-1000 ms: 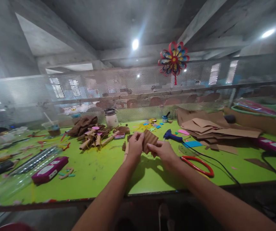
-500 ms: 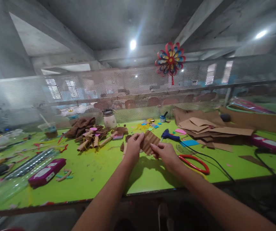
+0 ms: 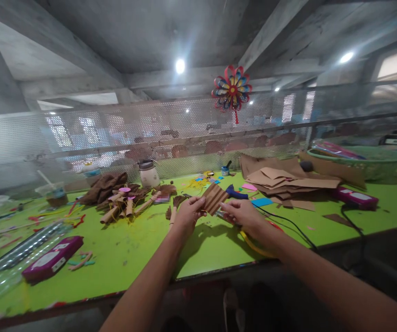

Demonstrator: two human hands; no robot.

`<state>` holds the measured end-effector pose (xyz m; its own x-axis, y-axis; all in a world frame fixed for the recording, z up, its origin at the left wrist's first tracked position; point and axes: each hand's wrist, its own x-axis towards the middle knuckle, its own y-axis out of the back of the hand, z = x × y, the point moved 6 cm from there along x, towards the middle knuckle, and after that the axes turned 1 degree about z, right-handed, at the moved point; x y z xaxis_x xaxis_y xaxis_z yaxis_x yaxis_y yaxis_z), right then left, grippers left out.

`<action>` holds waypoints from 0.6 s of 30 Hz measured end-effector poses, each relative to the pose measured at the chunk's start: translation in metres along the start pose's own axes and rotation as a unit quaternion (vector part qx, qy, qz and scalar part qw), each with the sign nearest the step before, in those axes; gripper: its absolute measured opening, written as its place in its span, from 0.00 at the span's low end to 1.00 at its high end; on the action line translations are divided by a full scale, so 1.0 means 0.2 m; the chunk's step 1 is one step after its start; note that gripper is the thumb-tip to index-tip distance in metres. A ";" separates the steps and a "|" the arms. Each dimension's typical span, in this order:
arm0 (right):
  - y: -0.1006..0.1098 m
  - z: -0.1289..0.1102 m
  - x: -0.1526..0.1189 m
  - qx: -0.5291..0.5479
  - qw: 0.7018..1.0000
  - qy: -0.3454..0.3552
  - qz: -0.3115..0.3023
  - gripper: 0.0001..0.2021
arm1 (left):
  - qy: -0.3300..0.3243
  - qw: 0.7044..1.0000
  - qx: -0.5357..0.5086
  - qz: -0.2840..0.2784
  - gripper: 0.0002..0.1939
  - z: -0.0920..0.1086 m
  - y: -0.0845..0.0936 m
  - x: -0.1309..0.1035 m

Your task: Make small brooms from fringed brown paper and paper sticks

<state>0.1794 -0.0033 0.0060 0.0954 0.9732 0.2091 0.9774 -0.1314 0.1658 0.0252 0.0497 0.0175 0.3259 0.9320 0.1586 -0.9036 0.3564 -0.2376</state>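
A small striped brown piece of corrugated cardboard (image 3: 215,198) is held up over the green table. The fingers of my left hand (image 3: 189,213) pinch its left corner. My right hand (image 3: 243,214) is closed at the lower right edge, fingertips on the piece. Under my right hand lie scissors (image 3: 255,245) with red and yellow handles, partly hidden by the hand and forearm. Just behind the right hand rests a blue glue gun (image 3: 236,192) with a black cord. Left of my left hand is a rolled paper stick with a dark brown fringed end (image 3: 177,201).
Brown paper sheets (image 3: 288,182) are piled at right, near a purple box (image 3: 355,198) and a green basket (image 3: 381,161). Rolled paper pieces (image 3: 115,210), a jar (image 3: 148,174) and a drink cup (image 3: 56,196) stand left. Another purple box (image 3: 53,259) lies front left, beside clear plastic tubes.
The view has swung to the right. The cardboard piece is tilted up more towards me, showing its stripes. My right hand has shifted along its edge and now covers more of the scissors.
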 end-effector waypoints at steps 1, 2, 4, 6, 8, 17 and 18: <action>0.05 -0.02 -0.03 -0.073 0.997 0.020 0.001 0.19 | -0.005 1.000 0.009 0.007 0.15 0.01 0.01 0.00; 0.10 -0.04 -0.06 -0.168 0.984 0.055 0.004 0.19 | -0.012 1.000 0.016 0.016 0.15 0.01 0.01 0.00; 0.20 -0.08 -0.12 -0.363 0.924 0.119 -0.002 0.15 | -0.027 0.999 0.027 0.030 0.16 0.03 0.02 0.00; 0.27 -0.08 -0.18 -0.491 0.859 0.138 -0.038 0.12 | -0.038 0.998 0.034 0.041 0.16 0.04 0.03 0.01; 0.30 -0.05 -0.22 -0.545 0.823 0.116 -0.107 0.13 | -0.043 0.997 0.040 0.055 0.15 0.04 0.04 0.01; 0.21 0.03 -0.16 -0.526 0.817 0.023 -0.237 0.35 | -0.026 0.995 -0.010 0.095 0.10 0.01 0.10 0.04; 0.21 0.04 -0.14 -0.516 0.825 0.016 -0.230 0.33 | -0.029 0.994 -0.017 0.101 0.09 0.01 0.11 0.03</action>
<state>0.2201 -0.0352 -0.0013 -0.2611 0.9618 -0.0818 0.2254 0.1431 0.9637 0.0068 0.0637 0.0163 0.1213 0.9798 0.1589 -0.9386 0.1653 -0.3027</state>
